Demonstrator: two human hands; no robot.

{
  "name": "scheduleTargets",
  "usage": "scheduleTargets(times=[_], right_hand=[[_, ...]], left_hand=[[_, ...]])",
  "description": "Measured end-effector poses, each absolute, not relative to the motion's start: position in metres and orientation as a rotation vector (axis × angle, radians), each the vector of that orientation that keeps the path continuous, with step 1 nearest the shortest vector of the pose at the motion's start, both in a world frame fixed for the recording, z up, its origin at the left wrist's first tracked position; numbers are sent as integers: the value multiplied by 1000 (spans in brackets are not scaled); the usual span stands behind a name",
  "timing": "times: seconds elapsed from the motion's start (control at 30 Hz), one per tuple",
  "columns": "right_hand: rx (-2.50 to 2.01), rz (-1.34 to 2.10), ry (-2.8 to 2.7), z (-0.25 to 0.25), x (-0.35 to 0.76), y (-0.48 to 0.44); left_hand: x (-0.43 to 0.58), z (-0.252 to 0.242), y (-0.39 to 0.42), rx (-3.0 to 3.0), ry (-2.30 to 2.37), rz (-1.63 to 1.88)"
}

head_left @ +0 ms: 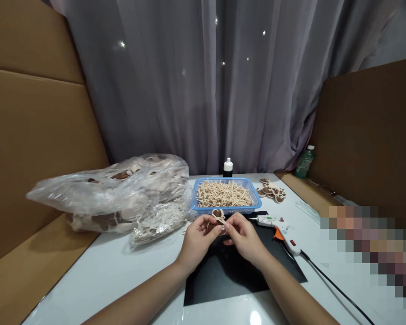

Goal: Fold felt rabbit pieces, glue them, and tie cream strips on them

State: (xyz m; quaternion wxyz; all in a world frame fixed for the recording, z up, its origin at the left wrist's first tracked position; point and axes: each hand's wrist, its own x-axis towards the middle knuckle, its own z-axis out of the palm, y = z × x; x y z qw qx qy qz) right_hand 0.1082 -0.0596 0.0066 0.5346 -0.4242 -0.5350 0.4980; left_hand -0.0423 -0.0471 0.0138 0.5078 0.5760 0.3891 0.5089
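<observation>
Both hands meet over a black mat (223, 280) at the middle of the table. Between the fingertips is a small brown ornament with a cream edge (218, 214), its top heart-shaped. My left hand (199, 237) pinches its left side. At the other side, the closed thumb and fingers of my right hand (242, 234) press a thin cream piece against its front. The fingers hide much of the ornament. Just beyond stands a blue basket (257, 202) full of small cream strips (225, 193). A white glue gun with an orange trigger (274, 225) lies to the right.
Clear plastic bags (149, 185) of brown and cream pieces bulge at the left. Several similar ornaments (272, 192) are piled at the back right, near a green bottle (304, 161). A black-and-white bottle (228, 168) stands behind the basket. The glue gun's cord (334, 286) runs rightward.
</observation>
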Motion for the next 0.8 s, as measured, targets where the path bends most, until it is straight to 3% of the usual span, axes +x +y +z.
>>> scheduleTargets(times=[0.3,0.53,0.8], right_hand=[[-952,1308,-1133,16,120,-53],[-1118,978,-953,32,157,-54],[-1114,1276,-1246,11,123,-106]], left_hand=[[-45,8,-40,1338,879,1280],[-42,11,-42,1282,883,1270],[-29,10,-66,1365,813,1146]])
